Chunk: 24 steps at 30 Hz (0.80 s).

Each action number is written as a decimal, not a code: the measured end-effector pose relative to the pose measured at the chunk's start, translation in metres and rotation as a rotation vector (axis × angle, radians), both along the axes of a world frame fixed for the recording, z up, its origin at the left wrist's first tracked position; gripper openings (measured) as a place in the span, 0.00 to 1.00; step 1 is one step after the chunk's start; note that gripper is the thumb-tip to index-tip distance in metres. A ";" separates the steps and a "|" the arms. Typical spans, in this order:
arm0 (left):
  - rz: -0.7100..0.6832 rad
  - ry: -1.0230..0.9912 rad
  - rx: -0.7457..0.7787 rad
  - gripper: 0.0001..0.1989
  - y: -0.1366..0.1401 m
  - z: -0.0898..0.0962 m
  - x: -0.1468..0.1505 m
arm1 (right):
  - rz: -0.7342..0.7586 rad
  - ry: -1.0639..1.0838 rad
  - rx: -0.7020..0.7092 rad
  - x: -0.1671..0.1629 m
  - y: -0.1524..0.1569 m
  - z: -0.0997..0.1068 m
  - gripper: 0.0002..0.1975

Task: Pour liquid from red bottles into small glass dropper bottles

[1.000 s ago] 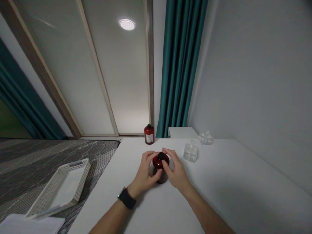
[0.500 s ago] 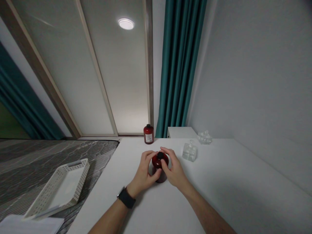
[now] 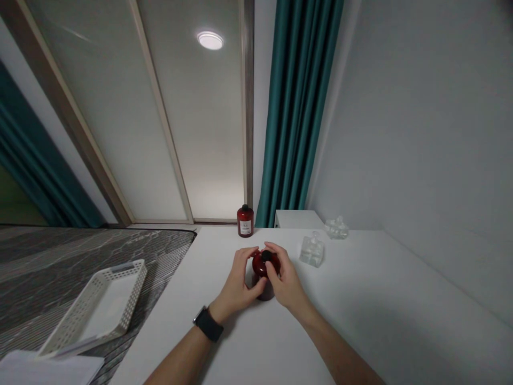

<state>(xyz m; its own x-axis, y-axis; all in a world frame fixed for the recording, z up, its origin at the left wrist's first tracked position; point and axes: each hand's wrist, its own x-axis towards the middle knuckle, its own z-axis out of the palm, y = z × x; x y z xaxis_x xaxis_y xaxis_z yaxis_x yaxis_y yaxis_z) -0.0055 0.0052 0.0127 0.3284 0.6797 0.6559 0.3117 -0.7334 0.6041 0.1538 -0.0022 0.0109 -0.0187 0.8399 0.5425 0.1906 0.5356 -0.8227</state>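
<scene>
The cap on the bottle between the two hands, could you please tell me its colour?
The cap is black, seen best in the head view.

Table [image 3: 360, 310]: near bottle [image 3: 261, 271] between left hand [image 3: 237, 284] and right hand [image 3: 289, 283]. Far bottle [image 3: 246, 228] behind it, slightly left, by the table's far edge. Near glass container [image 3: 311, 251] right of the hands; far glass container [image 3: 336, 229] behind it, further right. Cabinet [image 3: 298, 218] beyond far edge, curtain [image 3: 302, 117] behind. Basket [image 3: 106, 307] left of table, papers [image 3: 60, 370] at its near end.
</scene>
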 end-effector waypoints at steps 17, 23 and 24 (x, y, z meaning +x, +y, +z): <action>-0.007 -0.033 -0.068 0.29 -0.001 0.000 0.001 | 0.046 0.155 -0.069 -0.005 0.000 0.008 0.20; -0.024 -0.035 -0.079 0.30 -0.002 0.001 0.002 | 0.048 0.147 -0.081 -0.004 -0.001 0.005 0.19; -0.029 -0.039 -0.079 0.30 -0.002 0.002 0.002 | 0.077 0.141 -0.083 -0.002 -0.002 0.006 0.20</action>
